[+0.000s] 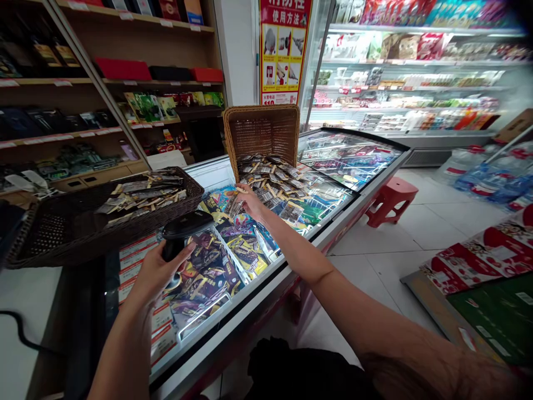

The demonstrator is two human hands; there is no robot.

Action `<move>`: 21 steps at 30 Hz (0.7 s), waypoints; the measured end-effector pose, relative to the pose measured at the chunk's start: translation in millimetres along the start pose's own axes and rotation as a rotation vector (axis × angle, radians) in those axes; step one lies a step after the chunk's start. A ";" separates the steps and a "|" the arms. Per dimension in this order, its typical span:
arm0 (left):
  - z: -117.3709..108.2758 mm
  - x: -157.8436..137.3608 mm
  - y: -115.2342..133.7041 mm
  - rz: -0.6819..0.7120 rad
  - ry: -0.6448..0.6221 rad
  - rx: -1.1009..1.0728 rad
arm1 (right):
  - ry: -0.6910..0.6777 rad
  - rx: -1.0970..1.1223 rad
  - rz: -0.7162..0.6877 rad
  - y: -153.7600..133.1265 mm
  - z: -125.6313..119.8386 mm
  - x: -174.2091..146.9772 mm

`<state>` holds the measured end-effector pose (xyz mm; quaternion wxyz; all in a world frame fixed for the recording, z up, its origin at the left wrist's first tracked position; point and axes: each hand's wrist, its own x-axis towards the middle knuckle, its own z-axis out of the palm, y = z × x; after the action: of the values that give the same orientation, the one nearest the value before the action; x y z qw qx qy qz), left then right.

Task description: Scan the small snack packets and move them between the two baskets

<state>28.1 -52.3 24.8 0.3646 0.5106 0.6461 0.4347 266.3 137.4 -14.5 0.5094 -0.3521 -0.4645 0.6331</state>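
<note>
My left hand [156, 272] is wrapped round the handle of a black barcode scanner [189, 224], its head tilted over the glass-topped chest freezer [189, 339]. Farther forward, my right hand [251, 203] pinches a small clear snack packet [235, 208] above the freezer glass. Just beyond that hand, a tan wicker basket [262, 130] lies tipped on its side, with a pile of similar packets [275, 180] spilling from its mouth onto the glass. To the left, a long dark wicker basket [95, 230] contains several more packets [144, 194].
A second freezer section [350, 153] extends to the right. Beside it on the floor stands a red plastic stool [391, 201]. Stacked cartons [491, 278] sit at the right, near large water bottles [478, 172]. Stocked shelves [166, 83] line the left wall.
</note>
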 end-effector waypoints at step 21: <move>1.7 -1.6 -2.5 0.001 -0.055 -0.014 | 0.074 0.106 -0.117 6.7 0.4 5.9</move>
<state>29.1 -53.8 21.9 0.3857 0.5200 0.6324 0.4254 262.4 142.7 -20.6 0.5801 -0.3201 -0.4312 0.6124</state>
